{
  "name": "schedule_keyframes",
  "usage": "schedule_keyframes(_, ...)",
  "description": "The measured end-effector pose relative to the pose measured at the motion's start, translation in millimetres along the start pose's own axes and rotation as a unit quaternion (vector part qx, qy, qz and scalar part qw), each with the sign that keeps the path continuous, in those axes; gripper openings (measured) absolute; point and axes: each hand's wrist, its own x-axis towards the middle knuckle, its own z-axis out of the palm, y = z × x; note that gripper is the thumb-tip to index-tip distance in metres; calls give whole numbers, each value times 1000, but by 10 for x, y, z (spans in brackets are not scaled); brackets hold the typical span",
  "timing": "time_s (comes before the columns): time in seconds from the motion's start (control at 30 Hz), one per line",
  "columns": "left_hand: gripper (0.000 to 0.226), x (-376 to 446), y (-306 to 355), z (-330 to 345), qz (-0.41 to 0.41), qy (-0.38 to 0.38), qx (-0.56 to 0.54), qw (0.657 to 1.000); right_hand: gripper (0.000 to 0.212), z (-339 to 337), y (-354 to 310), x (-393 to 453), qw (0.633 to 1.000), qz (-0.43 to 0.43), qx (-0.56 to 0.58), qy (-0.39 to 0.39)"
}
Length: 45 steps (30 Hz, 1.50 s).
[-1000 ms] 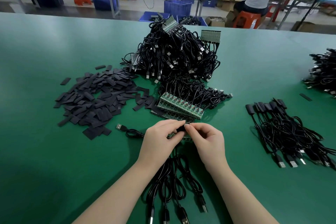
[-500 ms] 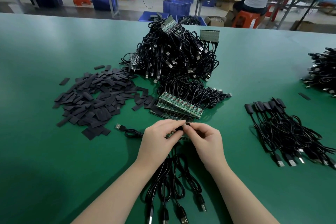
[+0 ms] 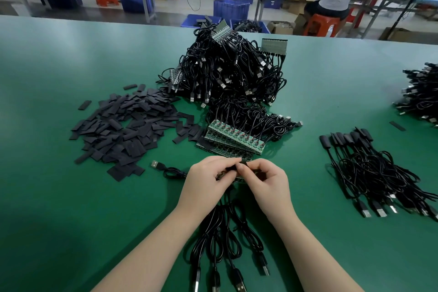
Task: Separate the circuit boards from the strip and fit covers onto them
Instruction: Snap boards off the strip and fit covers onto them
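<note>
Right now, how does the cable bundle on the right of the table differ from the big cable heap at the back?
The right bundle lies low and roughly combed, its USB plugs pointing toward the near edge; the back heap is piled high and tangled. The right bundle's far ends wear black covers, while the back heap's cables still hang from bare green board strips. Both are black USB cables lying on the green table.

Even overhead light, wide-angle view

The green bench darkens toward its near-left corner; soft shadows lie under the forearms; far edges bow, and the background is slightly blurred.
</note>
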Motion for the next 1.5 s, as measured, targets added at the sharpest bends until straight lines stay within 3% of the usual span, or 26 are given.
schedule_keyframes(0.23,38,5,36,-2,-35,25,-27,999,9,19,-12,-12,999,10,32,13)
schedule_keyframes(0.43,44,22,26,7,-66,26,-35,997,18,12,-8,-4,998,24,55,13)
schedule_keyframes(0.67,51,33,15,5,-73,13,-61,995,22,18,-17,-3,998,25,52,8)
schedule_keyframes(0.93,35,19,35,2,-17,10,-58,998,18,-10,-29,3,996,38,82,0)
schedule_keyframes(1.5,46,6,-4,5,-52,-4,-82,995,35,-19,-72,-13,995,21,94,2)
